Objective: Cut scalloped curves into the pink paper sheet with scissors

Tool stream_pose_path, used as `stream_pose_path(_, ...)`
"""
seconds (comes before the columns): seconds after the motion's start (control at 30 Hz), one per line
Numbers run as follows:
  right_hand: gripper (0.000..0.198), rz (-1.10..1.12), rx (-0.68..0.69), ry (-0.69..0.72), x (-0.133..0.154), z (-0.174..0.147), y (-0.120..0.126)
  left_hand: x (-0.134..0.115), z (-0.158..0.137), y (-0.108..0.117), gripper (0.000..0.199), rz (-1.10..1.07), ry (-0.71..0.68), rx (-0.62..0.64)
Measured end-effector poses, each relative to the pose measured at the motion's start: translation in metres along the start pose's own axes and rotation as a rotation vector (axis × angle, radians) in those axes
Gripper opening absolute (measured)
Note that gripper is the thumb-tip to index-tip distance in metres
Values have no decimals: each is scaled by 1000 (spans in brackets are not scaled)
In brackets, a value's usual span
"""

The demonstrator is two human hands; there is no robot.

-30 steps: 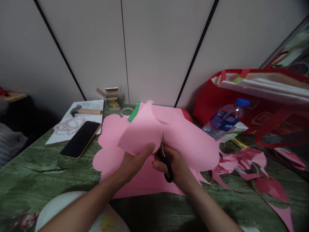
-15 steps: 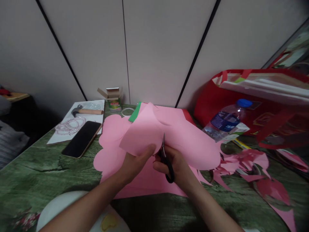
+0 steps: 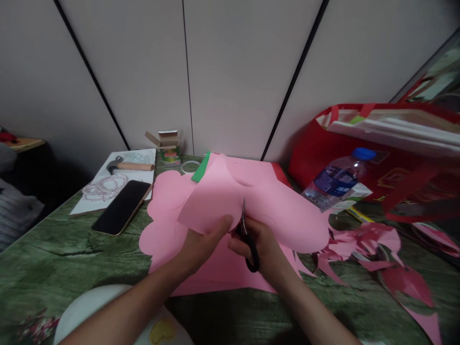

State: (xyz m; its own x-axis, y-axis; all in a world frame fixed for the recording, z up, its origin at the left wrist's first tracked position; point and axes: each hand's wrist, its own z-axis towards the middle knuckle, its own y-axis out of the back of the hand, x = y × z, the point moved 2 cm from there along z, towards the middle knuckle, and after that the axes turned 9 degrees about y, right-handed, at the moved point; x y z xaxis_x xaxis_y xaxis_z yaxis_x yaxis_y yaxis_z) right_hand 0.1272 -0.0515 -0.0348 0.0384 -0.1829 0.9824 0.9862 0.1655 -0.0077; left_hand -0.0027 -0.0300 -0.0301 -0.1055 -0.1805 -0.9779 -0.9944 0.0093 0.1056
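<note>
My left hand (image 3: 206, 244) pinches a sheet of pink paper (image 3: 215, 196), thumb on top and the other fingers hidden beneath. In my right hand (image 3: 260, 242) is a pair of black-handled scissors (image 3: 252, 254), the blades pointing away from me. The blades lie at a cut in the pink sheet, close to my left thumb; how far apart they are is hard to make out. Under the held sheet, scallop-edged pink pieces (image 3: 156, 237) and more pink paper lie on the table. Green paper (image 3: 201, 167) and red paper (image 3: 281, 173) show behind.
A phone (image 3: 122, 207), a hammer (image 3: 134, 166), a beaded strand (image 3: 104, 187) and a small open box (image 3: 170, 152) are at left. Pink scraps (image 3: 373, 239), a plastic bottle (image 3: 336, 177) and a red bag (image 3: 309, 143) occupy the right. A white rounded object (image 3: 89, 306) sits in front.
Almost nothing differs. Both hands, the scissors and the pink sheet hold nearly the same place.
</note>
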Motion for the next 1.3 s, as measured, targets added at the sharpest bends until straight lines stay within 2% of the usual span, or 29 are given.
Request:
stream_pose_path(0.33,27,-18,-10,6,1,0,-2,-2,-1,0,31,-17,5,29)
stream_pose_path(0.7,24,-9,-15,10,-2,0,-2,3,-2,-2,32,-56,48,5)
stream_pose_path(1.3,18,8,-6,-27,-4,0,0,-2,3,1,19,-36,-34,44)
